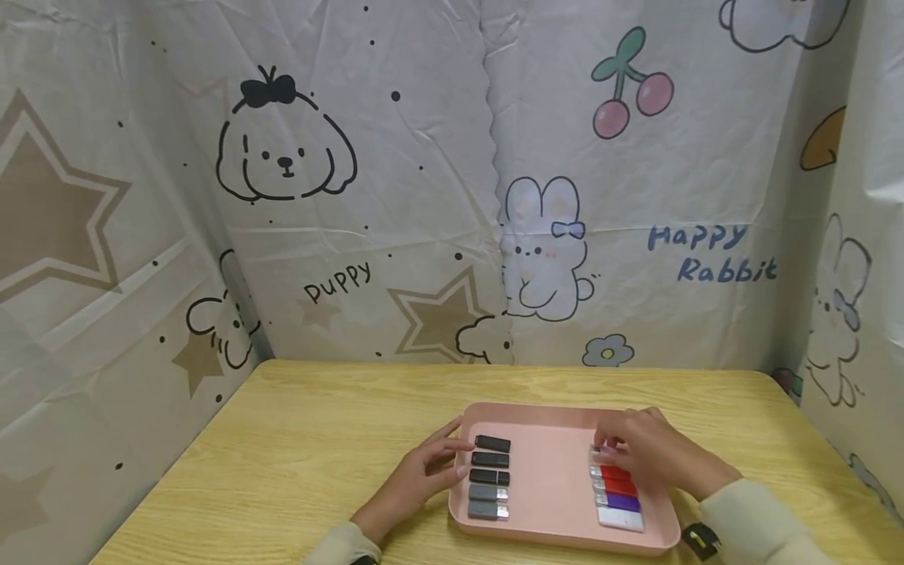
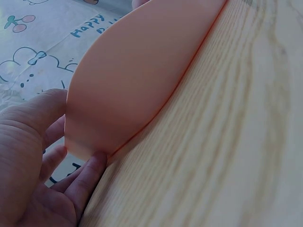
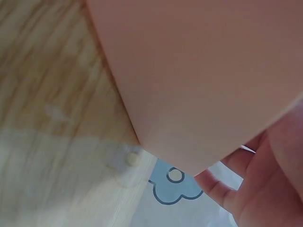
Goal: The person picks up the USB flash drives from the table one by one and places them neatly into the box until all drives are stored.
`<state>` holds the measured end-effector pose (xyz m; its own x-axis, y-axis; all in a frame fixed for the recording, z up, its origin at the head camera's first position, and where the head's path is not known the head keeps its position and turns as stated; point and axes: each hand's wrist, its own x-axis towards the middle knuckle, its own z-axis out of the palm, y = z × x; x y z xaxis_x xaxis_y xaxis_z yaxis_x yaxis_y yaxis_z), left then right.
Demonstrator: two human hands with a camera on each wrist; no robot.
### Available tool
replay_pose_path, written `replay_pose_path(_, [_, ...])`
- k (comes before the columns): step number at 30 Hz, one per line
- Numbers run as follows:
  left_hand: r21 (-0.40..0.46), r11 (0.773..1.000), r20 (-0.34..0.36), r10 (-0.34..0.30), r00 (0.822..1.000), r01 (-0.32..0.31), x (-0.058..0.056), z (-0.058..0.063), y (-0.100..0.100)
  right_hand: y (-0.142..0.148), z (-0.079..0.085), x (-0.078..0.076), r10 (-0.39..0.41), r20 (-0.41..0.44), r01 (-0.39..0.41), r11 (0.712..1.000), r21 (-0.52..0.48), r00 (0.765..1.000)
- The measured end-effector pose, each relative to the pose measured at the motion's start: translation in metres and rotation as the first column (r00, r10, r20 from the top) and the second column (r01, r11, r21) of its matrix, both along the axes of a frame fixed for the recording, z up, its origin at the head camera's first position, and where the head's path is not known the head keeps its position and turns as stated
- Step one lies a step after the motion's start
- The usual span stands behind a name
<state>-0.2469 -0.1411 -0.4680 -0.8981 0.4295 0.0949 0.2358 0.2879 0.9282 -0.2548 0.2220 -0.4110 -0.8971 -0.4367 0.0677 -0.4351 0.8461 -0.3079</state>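
Observation:
A pink tray (image 1: pixel 551 534) holds two columns of USB flash drives. In the left column lie black drives (image 1: pixel 490 460) above grey drives (image 1: pixel 483 510). The right column has red drives (image 1: pixel 617 486), a purple drive (image 1: pixel 623 502) and a white drive (image 1: pixel 621 519). My left hand (image 1: pixel 417 479) holds the tray's left side, thumb and a finger over the rim, other fingertips low on the outer wall in the left wrist view. At the top of the right column, my right hand (image 1: pixel 646 447) pinches a USB flash drive (image 1: pixel 598 453), mostly hidden by the fingers.
The tray stands on a yellow wood-grain table (image 1: pixel 318 424). A small black object with a yellow mark (image 1: pixel 701 541) lies by the right sleeve (image 1: pixel 759 522). Printed cloth (image 1: pixel 424 196) hangs behind the table and along both sides.

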Motion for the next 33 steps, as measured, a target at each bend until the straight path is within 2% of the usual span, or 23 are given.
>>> replay_pose_path(17, [-0.004,1.000,0.008,0.002,1.000,-0.002,-0.0026,-0.0029,-0.0002,0.0024,-0.0022,-0.0019,0.059,-0.032,-0.058,0.998,0.038,0.998])
replay_pose_path(25, [0.013,1.000,0.003,-0.010,1.000,0.010,-0.0028,-0.0021,-0.0006,0.0005,-0.0025,-0.0008,0.041,-0.040,-0.040,0.999,0.035,0.998])
replay_pose_path(33, [0.040,0.999,0.009,-0.026,1.000,0.026,-0.0024,-0.0038,-0.0013,0.0003,-0.0046,0.0001,0.020,-0.009,-0.020,0.999,0.045,1.000])
